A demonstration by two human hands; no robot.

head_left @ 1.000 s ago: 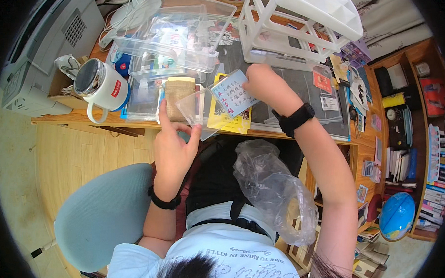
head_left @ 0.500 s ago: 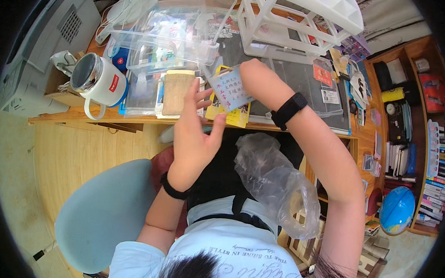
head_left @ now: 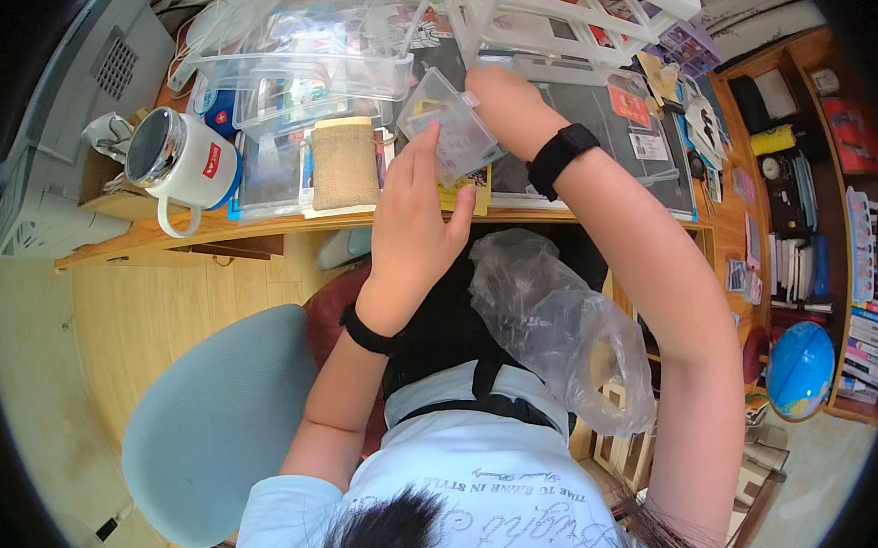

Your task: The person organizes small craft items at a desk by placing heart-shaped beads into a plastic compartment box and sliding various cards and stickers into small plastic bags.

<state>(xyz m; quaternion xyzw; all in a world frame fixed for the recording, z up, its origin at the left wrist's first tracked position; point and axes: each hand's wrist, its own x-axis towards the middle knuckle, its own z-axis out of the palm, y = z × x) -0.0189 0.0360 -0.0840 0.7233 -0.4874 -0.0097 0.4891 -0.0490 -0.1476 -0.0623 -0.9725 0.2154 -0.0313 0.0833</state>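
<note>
A small clear plastic case [head_left: 449,127] is tilted above the near edge of the desk, with a pale card [head_left: 463,155] showing faintly through it. My right hand [head_left: 508,106] grips the case along its right side; its fingertips are hidden behind the wrist and the back of the hand. My left hand [head_left: 419,211] is open, its fingers stretched up and the thumb apart. The left fingertips lie against or just in front of the near left part of the case. Beneath is a yellow printed sheet [head_left: 477,196].
Left of the hands lie a burlap-covered pad [head_left: 345,165] and a white lidded mug [head_left: 184,163]. Clear trays [head_left: 303,79] and a white plastic rack [head_left: 565,19] stand farther back. A clear plastic bag [head_left: 559,328] rests on my lap, beside a blue-grey chair [head_left: 220,421].
The case has tilted and moved up slightly, so the handwritten card in it shows less. My left hand has moved right, its fingers drawing together and coming up to the case.
</note>
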